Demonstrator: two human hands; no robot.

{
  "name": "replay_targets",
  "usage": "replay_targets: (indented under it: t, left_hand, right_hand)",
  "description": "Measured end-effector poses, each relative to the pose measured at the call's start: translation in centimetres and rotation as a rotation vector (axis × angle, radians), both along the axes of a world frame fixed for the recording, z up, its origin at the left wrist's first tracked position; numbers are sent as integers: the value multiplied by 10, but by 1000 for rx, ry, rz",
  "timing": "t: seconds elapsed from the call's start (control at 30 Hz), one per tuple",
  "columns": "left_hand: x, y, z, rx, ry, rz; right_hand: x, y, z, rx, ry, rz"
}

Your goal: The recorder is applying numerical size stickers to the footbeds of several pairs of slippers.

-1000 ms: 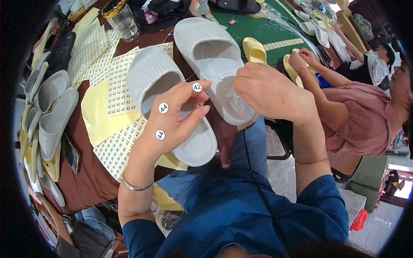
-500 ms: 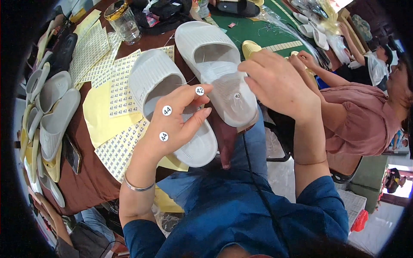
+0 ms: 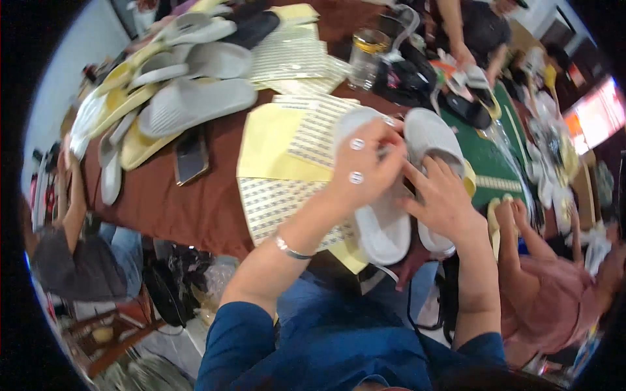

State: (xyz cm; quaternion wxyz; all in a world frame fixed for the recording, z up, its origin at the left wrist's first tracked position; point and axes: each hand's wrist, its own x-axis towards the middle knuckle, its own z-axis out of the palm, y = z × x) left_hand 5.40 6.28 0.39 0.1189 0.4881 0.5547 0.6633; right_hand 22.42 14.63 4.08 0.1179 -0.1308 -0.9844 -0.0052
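Two light grey slide slippers lie side by side at the table edge before me. The left slipper (image 3: 385, 234) is partly covered by my left hand (image 3: 368, 163), whose fingers are curled in; what they hold, if anything, is hidden. Small round white stickers sit on the back of that hand and on a finger. My right hand (image 3: 450, 202) is over the right slipper (image 3: 433, 130), fingers apart, with its index fingertip close to the left hand's fingers. Beneath and beside the left slipper lie yellow-backed sticker sheets (image 3: 270, 153).
Grey and yellow slippers (image 3: 202, 101) are piled at the left beside a phone (image 3: 191, 156). A glass jar (image 3: 367, 58) stands behind the sheets. On the right lie a green mat (image 3: 479, 140) and more slippers. Co-workers sit at both sides; one wears a pink top (image 3: 554, 287).
My view has swung left, bringing the slipper pile and phone further in. My right hand has moved toward the left hand, and their fingertips are now close together.
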Motion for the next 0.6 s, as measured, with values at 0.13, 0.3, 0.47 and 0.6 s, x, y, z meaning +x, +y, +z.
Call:
replay_targets:
  t: [0.13,0.3,0.47,0.6]
  left_hand:
    - [-2,-10,6,13,-21,36]
    - [-12,-6,8,134,-280,56]
    - [-40,18,-6,407,-766,170]
    - [-38,31,-16,233,-875,145]
  right_hand:
    - [-19,0,-16,39,10,53]
    - [-21,16,-12,81,4,-26]
    - [-5,-1,53,235,184,-48]
    - [-19,-33,97,323,283,69]
